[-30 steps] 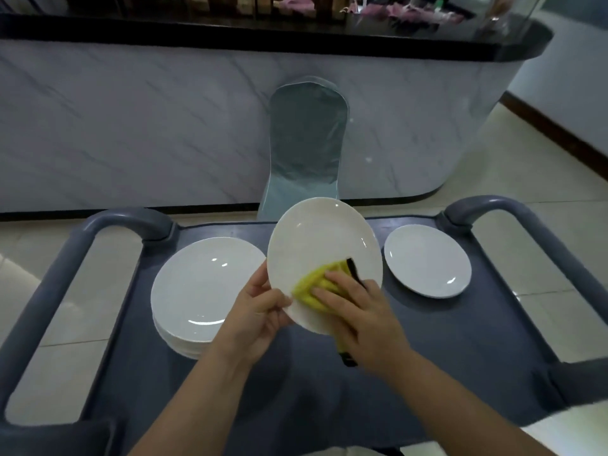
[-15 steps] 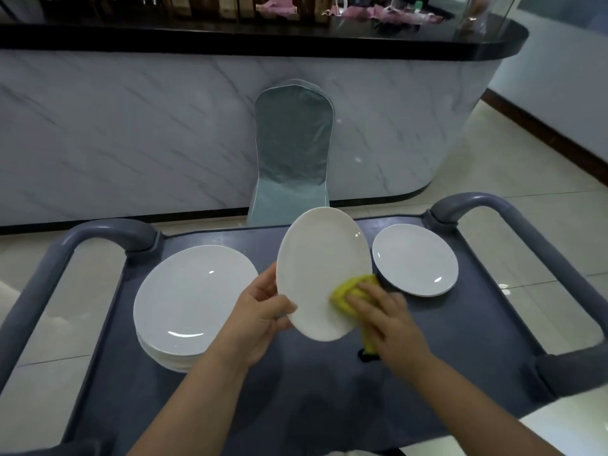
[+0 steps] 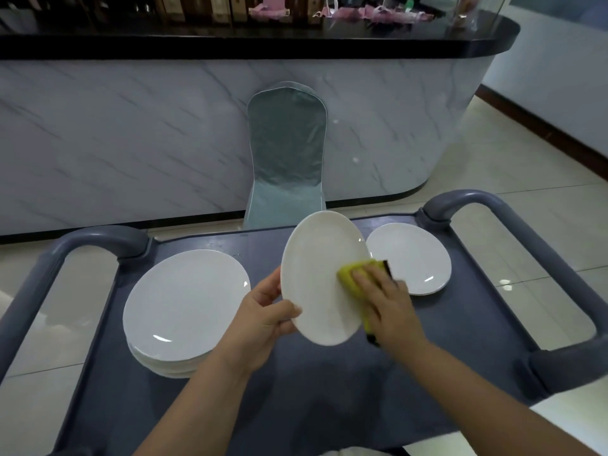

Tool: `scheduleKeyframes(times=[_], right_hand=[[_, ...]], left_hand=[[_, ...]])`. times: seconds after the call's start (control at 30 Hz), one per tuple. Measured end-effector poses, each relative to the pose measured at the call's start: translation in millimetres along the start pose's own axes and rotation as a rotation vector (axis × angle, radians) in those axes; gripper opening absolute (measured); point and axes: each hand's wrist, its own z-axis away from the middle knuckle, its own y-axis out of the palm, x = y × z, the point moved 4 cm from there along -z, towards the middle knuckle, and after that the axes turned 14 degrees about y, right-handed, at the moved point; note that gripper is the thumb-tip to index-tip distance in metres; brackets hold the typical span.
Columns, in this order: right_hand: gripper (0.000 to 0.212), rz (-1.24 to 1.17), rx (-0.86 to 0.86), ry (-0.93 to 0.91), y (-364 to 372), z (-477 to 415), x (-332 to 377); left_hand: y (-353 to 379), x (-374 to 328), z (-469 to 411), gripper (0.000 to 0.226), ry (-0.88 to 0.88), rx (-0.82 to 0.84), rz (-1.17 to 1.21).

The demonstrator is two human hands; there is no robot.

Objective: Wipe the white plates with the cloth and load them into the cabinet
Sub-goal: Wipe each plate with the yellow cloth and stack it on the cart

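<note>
Head view: cloth on tilted plate

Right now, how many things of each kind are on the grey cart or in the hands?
Tilted white round plate, gripped by left hand: 1
Stack of white plates, too tight to count singly: 1
Flat white plate at right: 1
Yellow cloth under right hand: 1
Total: 4
</note>
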Motion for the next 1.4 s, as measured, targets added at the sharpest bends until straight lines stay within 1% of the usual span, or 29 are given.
scheduleKeyframes(times=[0.03, 0.1, 0.17, 0.23, 0.3, 0.33, 0.37, 0.43, 0.47, 0.5, 0.53, 0.6, 0.67, 0.7, 0.73, 0.77, 0.83, 0.87, 0.9, 0.93, 1.0, 1.07, 1.1, 1.13, 1.2, 1.27, 1.3, 1.33, 1.4], right_hand=[[0.054, -0.003, -0.005, 0.091, -4.3, -19.0, -1.3], [0.051, -0.084, -0.037, 0.128, -8.0, -49.3, 18.3], [0.054, -0.148, -0.041, 0.037, -1.8, -53.4, 48.3], [0.055, -0.158, 0.028, -0.096, 10.4, -28.1, 64.7], [0.053, -0.118, 0.106, -0.176, 20.7, 5.2, 54.0], [0.054, -0.085, 0.118, -0.171, 22.5, 17.1, 39.8], [0.056, -0.039, 0.112, -0.132, 22.1, 22.2, 23.3], [0.055, 0.060, 0.095, 0.029, 15.2, 13.4, -10.1], [0.050, 0.059, 0.089, 0.116, 7.7, 3.8, -22.5], [0.046, -0.003, 0.063, 0.193, -3.5, -9.3, -29.4], [0.045, -0.102, 0.013, 0.240, -17.0, -24.3, -30.0], [0.045, -0.301, -0.078, 0.244, -40.7, -55.0, -13.3], [0.045, -0.472, -0.056, 0.191, -50.8, -78.9, 14.6], [0.047, -0.499, 0.001, 0.158, -52.0, -86.7, 29.8], [0.051, -0.465, 0.079, 0.129, -52.3, -92.2, 41.1], [0.059, -0.372, 0.171, 0.107, -51.9, -95.6, 47.3], [0.084, -0.123, 0.350, 0.047, -50.3, -93.8, 43.4], [0.096, -0.023, 0.395, 0.006, -52.0, -92.1, 37.3], [0.102, 0.047, 0.400, -0.030, -55.6, -91.1, 32.8], [0.102, 0.088, 0.368, -0.062, -59.7, -90.4, 32.2], [0.082, 0.070, 0.236, -0.132, -65.1, -91.8, 42.7], [0.063, -0.009, 0.181, -0.187, -65.3, -93.5, 58.5], [0.058, -0.049, 0.175, -0.188, -63.7, -93.7, 62.1], [0.056, -0.112, 0.164, -0.150, -62.3, -93.1, 60.7], [0.051, -0.311, 0.149, 0.046, -61.7, -86.8, 43.7], [0.045, -0.522, 0.186, 0.288, -56.9, -73.6, 17.2], [0.042, -0.584, 0.215, 0.352, -53.1, -66.0, 9.2], [0.041, -0.579, 0.230, 0.358, -50.6, -61.0, 7.9], [0.039, -0.466, 0.210, 0.271, -49.5, -65.1, 23.5]], left_hand=[[4.6, 3.3, 1.0, 0.065, -0.011, 0.012, -0.012], [14.3, 6.1, -0.8, 0.064, -0.022, 0.036, -0.030], [18.3, 1.3, -6.1, 0.062, -0.008, 0.030, -0.026], [11.7, -9.6, -13.3, 0.061, 0.025, -0.009, -0.038], [1.2, -21.6, -19.1, 0.058, 0.060, -0.050, -0.101], [-3.2, -26.1, -20.5, 0.055, 0.074, -0.075, -0.153], [-6.6, -29.5, -20.9, 0.052, 0.084, -0.110, -0.211], [-12.0, -35.9, -23.3, 0.042, 0.109, -0.191, -0.310], [-13.2, -39.4, -26.2, 0.035, 0.130, -0.222, -0.335], [-13.4, -43.7, -30.0, 0.028, 0.153, -0.249, -0.358], [-11.8, -47.8, -35.4, 0.021, 0.177, -0.271, -0.412], [0.4, -53.9, -48.3, 0.014, 0.231, -0.274, -0.634], [25.7, -55.0, -58.2, 0.014, 0.308, -0.185, -0.944], [39.5, -53.7, -60.7, 0.016, 0.360, -0.126, -1.071], [49.6, -52.7, -62.3, 0.017, 0.406, -0.086, -1.157], [54.1, -53.2, -63.5, 0.018, 0.440, -0.067, -1.200], [51.2, -56.3, -65.1, 0.021, 0.485, -0.055, -1.215], [49.0, -58.2, -64.0, 0.022, 0.514, -0.043, -1.226], [48.7, -60.6, -61.1, 0.023, 0.559, -0.022, -1.244], [51.1, -63.2, -57.1, 0.024, 0.625, 0.006, -1.258], [59.2, -64.8, -50.4, 0.027, 0.745, 0.081, -1.296], [63.3, -66.6, -49.1, 0.026, 0.792, 0.111, -1.291], [61.3, -67.9, -50.4, 0.025, 0.784, 0.104, -1.258], [56.8, -69.6, -51.7, 0.021, 0.767, 0.076, -1.213], [39.3, -74.5, -52.3, 0.014, 0.716, -0.076, -1.108], [16.1, -78.0, -51.7, 0.018, 0.618, -0.275, -0.958], [8.3, -78.5, -51.6, 0.021, 0.585, -0.323, -0.916], [6.7, -79.2, -51.3, 0.022, 0.587, -0.313, -0.926], [20.3, -79.0, -51.5, 0.023, 0.656, -0.158, -1.070]])
